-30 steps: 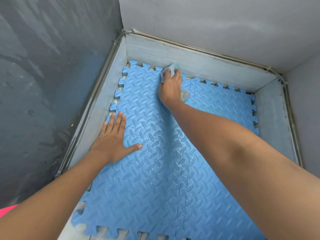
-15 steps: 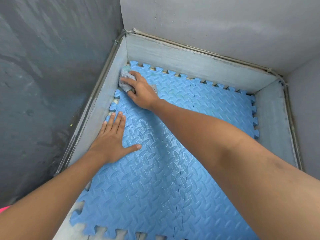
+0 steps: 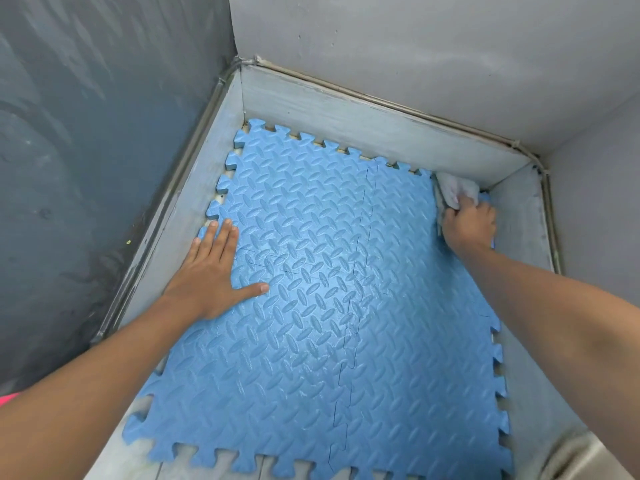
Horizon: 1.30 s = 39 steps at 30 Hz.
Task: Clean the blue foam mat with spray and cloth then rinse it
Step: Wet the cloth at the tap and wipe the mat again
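A blue foam mat (image 3: 311, 306) with a raised diamond pattern and puzzle edges lies flat in a shallow grey basin. My left hand (image 3: 211, 271) rests flat on the mat's left edge, fingers straight and spread. My right hand (image 3: 469, 225) is at the mat's far right corner, gripping a crumpled pale cloth (image 3: 453, 190) and pressing it onto the mat beside the basin wall. No spray bottle is in view.
The grey basin wall (image 3: 346, 112) rises around the mat on the left, far and right sides. Dark wall panels stand to the left and pale ones behind. A metal rim (image 3: 588, 455) shows at the bottom right.
My right hand swept the cloth from the mat's far left corner across to the far right corner. The left hand stayed planted on the left edge.
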Each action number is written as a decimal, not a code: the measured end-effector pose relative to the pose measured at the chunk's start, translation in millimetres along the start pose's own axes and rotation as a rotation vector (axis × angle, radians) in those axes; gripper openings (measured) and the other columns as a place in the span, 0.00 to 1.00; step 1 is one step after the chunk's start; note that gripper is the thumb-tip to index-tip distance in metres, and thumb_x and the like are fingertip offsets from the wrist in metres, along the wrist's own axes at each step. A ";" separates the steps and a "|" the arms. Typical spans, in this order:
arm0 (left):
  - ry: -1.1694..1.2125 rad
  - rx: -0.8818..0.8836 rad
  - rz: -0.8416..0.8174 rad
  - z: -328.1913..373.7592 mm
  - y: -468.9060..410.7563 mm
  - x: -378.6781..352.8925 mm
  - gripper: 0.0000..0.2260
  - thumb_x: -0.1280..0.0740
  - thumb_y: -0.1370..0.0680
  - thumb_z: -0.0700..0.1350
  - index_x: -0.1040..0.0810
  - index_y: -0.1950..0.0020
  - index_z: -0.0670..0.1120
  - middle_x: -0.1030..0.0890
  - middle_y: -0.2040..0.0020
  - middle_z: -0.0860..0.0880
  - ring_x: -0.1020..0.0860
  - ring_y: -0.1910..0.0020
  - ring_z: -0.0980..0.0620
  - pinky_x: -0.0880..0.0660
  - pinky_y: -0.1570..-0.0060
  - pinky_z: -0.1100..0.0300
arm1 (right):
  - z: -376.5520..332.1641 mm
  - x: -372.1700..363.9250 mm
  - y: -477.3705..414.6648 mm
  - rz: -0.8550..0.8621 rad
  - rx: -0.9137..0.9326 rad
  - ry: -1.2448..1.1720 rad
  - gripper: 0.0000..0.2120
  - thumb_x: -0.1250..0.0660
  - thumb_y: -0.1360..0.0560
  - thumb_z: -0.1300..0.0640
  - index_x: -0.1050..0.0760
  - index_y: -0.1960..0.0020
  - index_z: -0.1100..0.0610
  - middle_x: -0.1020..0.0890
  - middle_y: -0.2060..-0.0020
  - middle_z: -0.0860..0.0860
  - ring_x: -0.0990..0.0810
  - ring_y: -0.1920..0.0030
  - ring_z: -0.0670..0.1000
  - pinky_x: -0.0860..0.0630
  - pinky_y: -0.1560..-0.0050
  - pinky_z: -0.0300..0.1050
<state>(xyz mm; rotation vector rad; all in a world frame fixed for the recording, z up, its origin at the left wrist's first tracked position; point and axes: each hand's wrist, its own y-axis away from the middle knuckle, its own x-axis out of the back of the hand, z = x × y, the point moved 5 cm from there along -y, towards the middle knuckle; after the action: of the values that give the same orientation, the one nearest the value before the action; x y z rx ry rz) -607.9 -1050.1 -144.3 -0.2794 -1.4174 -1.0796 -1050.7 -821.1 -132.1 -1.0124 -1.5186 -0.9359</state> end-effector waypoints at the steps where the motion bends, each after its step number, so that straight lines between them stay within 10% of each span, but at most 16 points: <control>1: 0.005 0.000 0.000 0.2 0.0 0.0 0.54 0.55 0.32 0.81 0.73 0.24 0.47 0.75 0.24 0.51 0.75 0.26 0.52 0.65 0.24 0.50 | 7.0 2.7 4.6 -0.025 -0.036 -0.023 0.26 0.37 0.19 0.47 0.31 0.24 0.57 0.30 0.32 0.69 0.35 0.29 0.67 0.36 0.28 0.63; 5: -0.005 0.007 -0.005 -0.1 0.2 0.7 0.54 0.55 0.32 0.81 0.73 0.24 0.47 0.75 0.24 0.51 0.75 0.26 0.52 0.66 0.24 0.50 | -12.8 10.6 19.6 -0.102 -0.068 -0.230 0.27 0.27 0.23 0.49 0.30 0.30 0.61 0.27 0.36 0.64 0.25 0.39 0.64 0.26 0.38 0.52; 9: -0.010 0.008 -0.015 0.3 1.4 1.6 0.53 0.56 0.32 0.81 0.74 0.24 0.47 0.75 0.25 0.51 0.75 0.26 0.52 0.66 0.24 0.49 | -64.6 21.5 35.9 -0.281 -0.085 -0.809 0.09 0.33 0.22 0.62 0.23 0.42 0.58 0.16 0.65 0.49 0.19 0.68 0.48 0.24 0.66 0.39; 11: -0.011 0.012 -0.017 0.2 1.6 2.7 0.53 0.56 0.32 0.81 0.74 0.24 0.47 0.76 0.25 0.51 0.76 0.26 0.52 0.65 0.24 0.49 | -83.8 17.1 41.8 -0.390 -0.152 -1.041 0.07 0.35 0.22 0.59 0.22 0.45 0.55 0.15 0.62 0.49 0.17 0.65 0.48 0.21 0.57 0.44; 16: -0.009 0.014 -0.029 2.4 2.4 4.0 0.54 0.55 0.33 0.81 0.74 0.24 0.46 0.75 0.25 0.51 0.75 0.26 0.52 0.65 0.24 0.49 | -69.3 24.3 42.9 -0.186 0.033 -0.537 0.29 0.35 0.18 0.46 0.37 0.19 0.51 0.30 0.23 0.55 0.33 0.23 0.56 0.36 0.24 0.53; 20: -0.011 0.012 -0.027 2.3 2.5 3.6 0.54 0.56 0.33 0.81 0.74 0.24 0.46 0.75 0.24 0.51 0.75 0.26 0.52 0.65 0.24 0.49 | -110.0 13.9 70.7 -0.279 0.486 -0.427 0.32 0.39 0.20 0.33 0.42 0.19 0.38 0.43 0.17 0.52 0.48 0.18 0.55 0.48 0.21 0.56; 24: -0.006 0.016 -0.045 3.5 2.4 5.2 0.54 0.56 0.33 0.81 0.74 0.24 0.47 0.76 0.25 0.51 0.75 0.26 0.52 0.66 0.24 0.49 | -112.7 -27.3 107.2 -0.133 0.658 0.053 0.30 0.41 0.17 0.39 0.41 0.18 0.47 0.37 0.20 0.56 0.38 0.24 0.64 0.36 0.27 0.65; 29: -0.015 0.018 -0.035 1.9 1.4 3.1 0.53 0.55 0.32 0.81 0.74 0.24 0.46 0.75 0.25 0.51 0.75 0.26 0.52 0.65 0.24 0.49 | -44.4 -20.7 65.5 0.022 0.493 0.029 0.25 0.38 0.18 0.58 0.33 0.22 0.59 0.29 0.28 0.65 0.30 0.33 0.68 0.30 0.33 0.64; 33: -0.016 0.016 -0.008 1.6 -1.0 0.9 0.53 0.55 0.32 0.80 0.72 0.23 0.46 0.74 0.24 0.51 0.75 0.26 0.52 0.64 0.23 0.49 | 26.9 -10.1 8.6 0.038 -0.090 -0.081 0.26 0.42 0.16 0.51 0.40 0.19 0.54 0.40 0.22 0.65 0.41 0.24 0.68 0.43 0.24 0.63; 39: -0.016 0.022 0.004 1.0 -0.6 -0.1 0.53 0.55 0.32 0.80 0.72 0.23 0.46 0.74 0.24 0.50 0.74 0.26 0.52 0.64 0.23 0.49 | -61.5 -17.3 9.4 0.067 -0.260 -0.195 0.21 0.38 0.18 0.53 0.31 0.26 0.54 0.34 0.25 0.60 0.35 0.28 0.64 0.37 0.30 0.53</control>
<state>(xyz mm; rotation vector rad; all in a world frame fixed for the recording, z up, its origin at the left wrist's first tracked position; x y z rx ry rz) -609.0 -1049.7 -144.4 -0.2758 -1.4412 -1.0600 -1019.9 -877.5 -139.0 -1.3672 -1.5370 -1.0293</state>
